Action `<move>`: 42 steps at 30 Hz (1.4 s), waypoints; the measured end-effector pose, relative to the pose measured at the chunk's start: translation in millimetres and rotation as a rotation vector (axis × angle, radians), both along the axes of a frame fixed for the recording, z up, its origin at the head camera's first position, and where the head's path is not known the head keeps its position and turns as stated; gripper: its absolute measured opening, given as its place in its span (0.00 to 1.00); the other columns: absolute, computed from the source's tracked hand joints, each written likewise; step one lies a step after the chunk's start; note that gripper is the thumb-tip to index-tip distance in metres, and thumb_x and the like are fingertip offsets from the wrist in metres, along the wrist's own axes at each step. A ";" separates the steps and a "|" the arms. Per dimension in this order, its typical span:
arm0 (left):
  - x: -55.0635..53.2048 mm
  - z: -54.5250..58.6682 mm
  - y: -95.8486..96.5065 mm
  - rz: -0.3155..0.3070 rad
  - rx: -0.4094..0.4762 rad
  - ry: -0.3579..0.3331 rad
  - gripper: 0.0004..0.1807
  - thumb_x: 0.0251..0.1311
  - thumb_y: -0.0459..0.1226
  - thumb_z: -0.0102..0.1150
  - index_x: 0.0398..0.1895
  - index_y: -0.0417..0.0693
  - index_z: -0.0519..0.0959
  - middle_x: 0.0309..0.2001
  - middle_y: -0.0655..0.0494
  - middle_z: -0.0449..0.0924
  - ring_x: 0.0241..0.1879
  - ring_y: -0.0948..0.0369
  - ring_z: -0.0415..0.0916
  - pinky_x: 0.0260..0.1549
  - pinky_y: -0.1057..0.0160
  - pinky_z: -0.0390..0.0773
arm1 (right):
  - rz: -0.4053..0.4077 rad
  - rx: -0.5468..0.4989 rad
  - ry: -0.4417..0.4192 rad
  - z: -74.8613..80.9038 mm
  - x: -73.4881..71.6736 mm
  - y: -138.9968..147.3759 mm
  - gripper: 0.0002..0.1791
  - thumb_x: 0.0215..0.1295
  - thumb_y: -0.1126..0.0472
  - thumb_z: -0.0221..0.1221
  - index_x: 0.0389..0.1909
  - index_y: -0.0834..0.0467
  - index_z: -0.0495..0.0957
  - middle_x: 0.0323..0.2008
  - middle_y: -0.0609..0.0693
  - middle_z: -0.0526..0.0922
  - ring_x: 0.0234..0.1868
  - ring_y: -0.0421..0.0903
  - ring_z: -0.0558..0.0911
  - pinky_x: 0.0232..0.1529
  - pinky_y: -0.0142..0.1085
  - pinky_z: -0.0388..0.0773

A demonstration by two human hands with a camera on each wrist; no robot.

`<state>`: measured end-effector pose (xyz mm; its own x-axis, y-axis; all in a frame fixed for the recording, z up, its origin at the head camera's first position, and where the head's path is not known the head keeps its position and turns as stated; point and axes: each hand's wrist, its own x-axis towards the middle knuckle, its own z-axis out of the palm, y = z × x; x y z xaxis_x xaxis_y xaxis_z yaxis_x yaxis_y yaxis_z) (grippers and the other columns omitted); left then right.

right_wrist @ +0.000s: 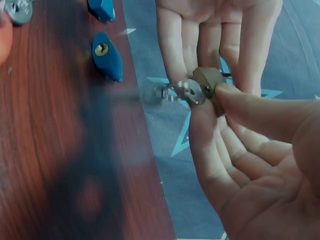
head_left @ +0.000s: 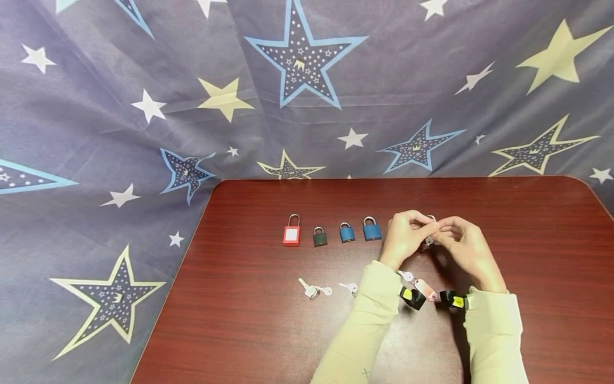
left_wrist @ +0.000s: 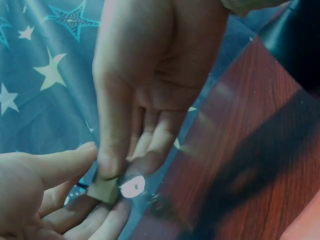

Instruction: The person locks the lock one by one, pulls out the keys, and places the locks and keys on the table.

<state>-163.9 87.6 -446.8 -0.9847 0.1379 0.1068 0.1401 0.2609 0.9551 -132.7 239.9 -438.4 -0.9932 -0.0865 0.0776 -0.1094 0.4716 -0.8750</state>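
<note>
A small brass padlock (right_wrist: 207, 80) is between my two hands, raised off the table. A key (right_wrist: 192, 93) stands at its bottom face, with a second key, blurred, hanging from it. My right hand (head_left: 467, 250) pinches the padlock body; its thumb lies along the side in the right wrist view. At the shackle end is my left hand (head_left: 405, 234), its thumb and fingers curled about the lock. From the left wrist view, left fingers (left_wrist: 100, 225) pass behind the brass padlock (left_wrist: 104, 191). The exact contact at the shackle is partly hidden.
Left of my hands stand a red padlock (head_left: 291, 236), a dark green padlock (head_left: 320, 238), a small blue padlock (head_left: 347, 234) and a larger blue padlock (head_left: 371, 231). Nearer lie a key pair (head_left: 310, 290), another key (head_left: 352, 288) and an orange tag (head_left: 425, 289). A star-patterned curtain (head_left: 307, 128) hangs behind.
</note>
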 end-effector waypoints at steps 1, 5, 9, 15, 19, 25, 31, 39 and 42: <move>0.3 -0.4 0.1 0.021 0.001 -0.002 0.07 0.56 0.37 0.72 0.35 0.44 0.88 0.36 0.53 0.89 0.28 0.81 0.78 0.30 0.80 0.78 | 0.008 0.003 0.002 0.5 0.0 -1.5 0.12 0.69 0.66 0.60 0.47 0.71 0.76 0.41 0.67 0.84 0.34 0.26 0.79 0.35 0.20 0.76; 0.5 -0.2 -0.7 0.098 0.031 -0.006 0.05 0.53 0.36 0.74 0.32 0.45 0.88 0.32 0.54 0.89 0.25 0.81 0.77 0.28 0.78 0.77 | 0.018 -0.030 0.007 1.3 -0.9 -5.1 0.13 0.68 0.64 0.61 0.47 0.70 0.77 0.38 0.57 0.85 0.34 0.28 0.80 0.36 0.21 0.77; -0.4 2.1 -1.7 0.141 0.092 0.006 0.06 0.51 0.35 0.75 0.30 0.44 0.86 0.29 0.52 0.88 0.23 0.81 0.76 0.27 0.77 0.78 | 0.022 -0.097 0.009 1.1 -1.8 -6.8 0.15 0.68 0.63 0.62 0.48 0.70 0.75 0.34 0.42 0.84 0.34 0.30 0.82 0.37 0.22 0.78; -0.7 7.9 -4.1 0.198 0.306 -0.028 0.10 0.49 0.31 0.75 0.30 0.39 0.81 0.26 0.44 0.86 0.22 0.74 0.77 0.23 0.76 0.76 | 0.046 -0.188 -0.058 0.5 -2.4 -9.4 0.17 0.72 0.60 0.58 0.49 0.71 0.72 0.33 0.37 0.83 0.32 0.35 0.83 0.37 0.28 0.81; 0.0 15.1 -6.1 0.218 0.402 -0.061 0.14 0.50 0.30 0.74 0.39 0.39 0.79 0.27 0.45 0.85 0.23 0.71 0.78 0.23 0.75 0.76 | 0.105 -0.169 -0.081 1.0 -2.7 -12.1 0.18 0.75 0.57 0.54 0.48 0.70 0.76 0.33 0.42 0.86 0.34 0.40 0.85 0.38 0.31 0.83; -0.4 21.6 -12.5 0.162 0.368 -0.043 0.10 0.60 0.33 0.68 0.43 0.40 0.85 0.31 0.44 0.87 0.26 0.71 0.80 0.28 0.65 0.84 | 0.126 -0.174 -0.036 1.9 -2.5 -17.3 0.17 0.75 0.57 0.54 0.45 0.70 0.79 0.32 0.50 0.87 0.33 0.43 0.85 0.37 0.32 0.82; -2.3 24.1 -19.0 0.109 0.295 0.021 0.12 0.64 0.38 0.64 0.40 0.37 0.87 0.31 0.43 0.87 0.29 0.71 0.81 0.30 0.67 0.84 | 0.101 -0.136 0.005 3.6 -1.2 -18.6 0.15 0.74 0.58 0.56 0.46 0.67 0.81 0.30 0.50 0.85 0.31 0.39 0.82 0.34 0.29 0.80; -1.6 30.1 -24.7 0.097 0.180 0.077 0.11 0.64 0.36 0.64 0.41 0.36 0.87 0.31 0.44 0.88 0.27 0.63 0.87 0.34 0.60 0.86 | 0.044 -0.145 0.047 5.7 -0.3 -14.6 0.15 0.73 0.58 0.57 0.47 0.67 0.82 0.30 0.43 0.86 0.31 0.35 0.82 0.34 0.27 0.78; -0.7 31.5 -25.2 0.107 0.121 0.078 0.11 0.64 0.38 0.64 0.41 0.39 0.88 0.32 0.47 0.89 0.28 0.61 0.87 0.34 0.71 0.83 | 0.021 -0.187 0.027 5.8 0.3 -15.9 0.16 0.73 0.58 0.58 0.47 0.67 0.82 0.30 0.39 0.86 0.31 0.35 0.81 0.34 0.28 0.78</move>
<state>-164.6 62.5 -415.3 -0.9811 0.0148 0.1929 0.1927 0.1622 0.9677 -132.4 224.0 -432.6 -0.9887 -0.0892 0.1206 -0.1420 0.2982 -0.9439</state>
